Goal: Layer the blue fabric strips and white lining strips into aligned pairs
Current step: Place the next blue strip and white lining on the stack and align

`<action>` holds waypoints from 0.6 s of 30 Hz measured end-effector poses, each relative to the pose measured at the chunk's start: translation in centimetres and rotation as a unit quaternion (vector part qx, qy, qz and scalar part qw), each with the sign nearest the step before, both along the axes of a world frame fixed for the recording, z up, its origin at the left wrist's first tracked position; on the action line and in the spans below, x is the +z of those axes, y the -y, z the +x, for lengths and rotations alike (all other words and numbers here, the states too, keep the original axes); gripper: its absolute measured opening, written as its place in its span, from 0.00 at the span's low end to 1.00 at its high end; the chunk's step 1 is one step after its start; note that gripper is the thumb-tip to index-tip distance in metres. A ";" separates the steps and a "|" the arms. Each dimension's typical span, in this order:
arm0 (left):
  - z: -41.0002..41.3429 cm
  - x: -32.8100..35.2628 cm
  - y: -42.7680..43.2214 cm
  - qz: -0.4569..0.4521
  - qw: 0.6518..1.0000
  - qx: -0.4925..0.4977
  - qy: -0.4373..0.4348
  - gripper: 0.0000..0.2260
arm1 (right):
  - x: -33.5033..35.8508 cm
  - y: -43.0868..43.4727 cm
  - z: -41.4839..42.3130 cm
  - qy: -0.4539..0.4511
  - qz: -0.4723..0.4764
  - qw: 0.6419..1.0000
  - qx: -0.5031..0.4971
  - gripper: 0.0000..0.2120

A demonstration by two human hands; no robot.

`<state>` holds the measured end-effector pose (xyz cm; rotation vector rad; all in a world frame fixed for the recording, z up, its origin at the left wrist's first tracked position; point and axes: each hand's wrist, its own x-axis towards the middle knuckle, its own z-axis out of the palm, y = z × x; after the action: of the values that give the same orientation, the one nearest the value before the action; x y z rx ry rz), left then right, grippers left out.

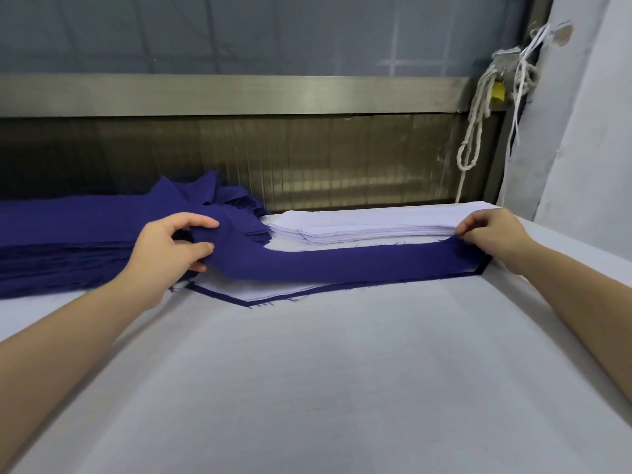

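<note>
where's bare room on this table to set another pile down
The widest bare patch is the near table, from the layered pile to the near edge. The far edge is crowded: blue stack left, white lining stack right, and the blue strip held by left hand and right hand.

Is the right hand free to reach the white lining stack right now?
Likely yes for reach: the white lining stack lies just behind the right hand, top uncovered. But its fingers pinch the blue strip, so it must let go first.
</note>
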<state>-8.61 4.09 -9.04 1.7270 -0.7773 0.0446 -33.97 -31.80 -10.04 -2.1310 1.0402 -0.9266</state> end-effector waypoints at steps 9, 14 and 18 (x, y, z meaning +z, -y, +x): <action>-0.1 0.4 -1.0 0.139 0.985 -0.080 0.057 0.27 | -0.2 -0.1 0.0 -0.023 -0.019 1.000 -0.010 0.12; -0.3 0.5 -1.1 0.181 0.977 -0.099 0.061 0.27 | -0.2 0.0 0.1 -0.040 -0.030 0.999 -0.021 0.12; -0.3 0.4 -1.1 0.214 0.969 -0.089 0.083 0.20 | -0.3 -0.3 0.2 -0.026 -0.043 0.998 -0.035 0.14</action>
<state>-8.87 5.21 -8.63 2.0686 -1.1251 -0.1111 -33.79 -31.54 -10.30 -2.2122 1.1262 -0.9682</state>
